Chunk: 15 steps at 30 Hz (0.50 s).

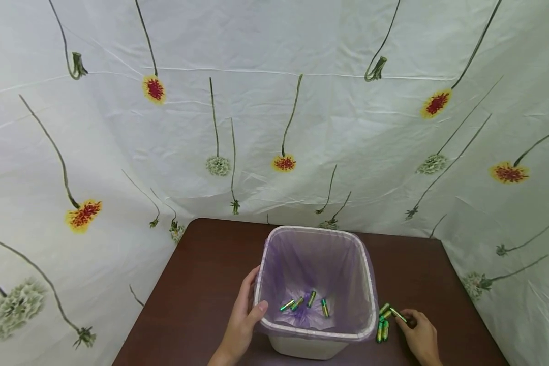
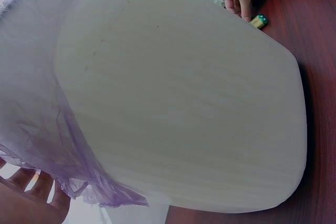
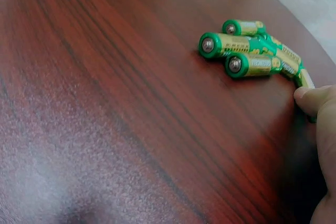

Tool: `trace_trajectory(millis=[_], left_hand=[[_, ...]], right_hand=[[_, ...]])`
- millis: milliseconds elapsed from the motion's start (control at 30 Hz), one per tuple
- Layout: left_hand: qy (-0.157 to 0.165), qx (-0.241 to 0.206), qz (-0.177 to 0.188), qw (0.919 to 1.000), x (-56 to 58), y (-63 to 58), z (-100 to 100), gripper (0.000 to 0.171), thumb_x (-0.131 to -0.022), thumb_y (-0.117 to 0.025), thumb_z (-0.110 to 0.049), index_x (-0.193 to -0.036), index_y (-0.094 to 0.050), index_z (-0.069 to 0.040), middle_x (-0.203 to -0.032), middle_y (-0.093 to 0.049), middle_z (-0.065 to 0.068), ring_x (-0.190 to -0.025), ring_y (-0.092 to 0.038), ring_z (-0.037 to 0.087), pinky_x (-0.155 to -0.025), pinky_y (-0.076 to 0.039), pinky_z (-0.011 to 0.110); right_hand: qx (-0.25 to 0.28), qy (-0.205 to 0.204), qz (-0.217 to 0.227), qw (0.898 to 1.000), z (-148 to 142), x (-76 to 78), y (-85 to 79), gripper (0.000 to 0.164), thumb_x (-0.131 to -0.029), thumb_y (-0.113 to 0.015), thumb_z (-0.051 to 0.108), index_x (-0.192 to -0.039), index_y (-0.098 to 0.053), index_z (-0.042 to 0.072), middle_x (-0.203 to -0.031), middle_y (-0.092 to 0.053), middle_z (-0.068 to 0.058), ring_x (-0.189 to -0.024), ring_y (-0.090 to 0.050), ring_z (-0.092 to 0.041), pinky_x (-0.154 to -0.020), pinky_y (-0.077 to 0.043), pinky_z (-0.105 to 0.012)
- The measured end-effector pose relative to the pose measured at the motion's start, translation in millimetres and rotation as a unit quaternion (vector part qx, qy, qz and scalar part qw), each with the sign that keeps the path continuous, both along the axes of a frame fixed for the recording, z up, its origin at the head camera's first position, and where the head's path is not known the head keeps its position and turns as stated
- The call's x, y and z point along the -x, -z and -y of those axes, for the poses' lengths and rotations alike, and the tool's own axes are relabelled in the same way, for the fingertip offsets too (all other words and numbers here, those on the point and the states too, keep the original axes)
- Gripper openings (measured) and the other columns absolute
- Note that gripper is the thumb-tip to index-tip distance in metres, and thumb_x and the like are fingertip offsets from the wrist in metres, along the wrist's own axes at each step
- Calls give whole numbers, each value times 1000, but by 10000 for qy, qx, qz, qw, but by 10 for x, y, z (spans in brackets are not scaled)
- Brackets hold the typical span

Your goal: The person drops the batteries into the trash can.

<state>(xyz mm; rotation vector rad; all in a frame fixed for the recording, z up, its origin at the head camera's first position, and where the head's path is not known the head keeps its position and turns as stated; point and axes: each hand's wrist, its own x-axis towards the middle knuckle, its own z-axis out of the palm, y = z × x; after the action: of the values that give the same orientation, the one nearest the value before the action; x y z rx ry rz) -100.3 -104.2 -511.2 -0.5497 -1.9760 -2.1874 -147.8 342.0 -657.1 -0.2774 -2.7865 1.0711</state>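
Note:
A white trash bin [image 1: 297, 348] lined with a thin purple bag [image 1: 325, 254] stands on the table. My left hand [image 1: 241, 315] grips its left side near the rim, thumb toward the front. In the left wrist view, the fingers [image 2: 37, 190] lie against the purple liner. Several green-and-gold batteries [image 1: 325, 307] lie at the bottom of the bin. Right of the bin, my right hand [image 1: 418, 333] pinches one battery [image 1: 398, 315] between thumb and fingers. Beside it is a small pile of similar batteries [image 1: 382, 330], seen in the right wrist view as loose batteries [image 3: 254, 64] lying together.
The dark red-brown wooden table [image 1: 210, 269] extends on both sides of the bin. Behind it and at both sides hangs a white cloth [image 1: 256, 117] printed with flowers. The bin's tall wall [image 2: 184, 103] stands between the two hands.

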Motion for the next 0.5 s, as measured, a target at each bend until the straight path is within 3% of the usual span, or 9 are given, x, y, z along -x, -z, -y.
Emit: trace_trajectory(millis=[300, 500], left_hand=[[14, 55, -3, 10000, 10, 22, -8, 67, -100, -47, -1, -162, -26, -12, -149, -38, 26, -129, -50, 39, -99, -51, 43], [17, -31, -18, 10000, 8, 12, -4, 68, -99, -47, 0, -162, -27, -13, -147, -38, 28, -125, -54, 36, -95, -53, 42]], right_hand=[[-264, 166, -252, 9992, 2, -1, 52, 22, -94, -73, 5, -111, -69, -9, -98, -64, -16, -83, -61, -28, -68, -48, -39], [-142, 177, -91, 9997, -13, 11, 48, 24, -99, -66, 6, -117, -67, -10, -103, -63, -19, -85, -60, -29, -69, -46, -39]])
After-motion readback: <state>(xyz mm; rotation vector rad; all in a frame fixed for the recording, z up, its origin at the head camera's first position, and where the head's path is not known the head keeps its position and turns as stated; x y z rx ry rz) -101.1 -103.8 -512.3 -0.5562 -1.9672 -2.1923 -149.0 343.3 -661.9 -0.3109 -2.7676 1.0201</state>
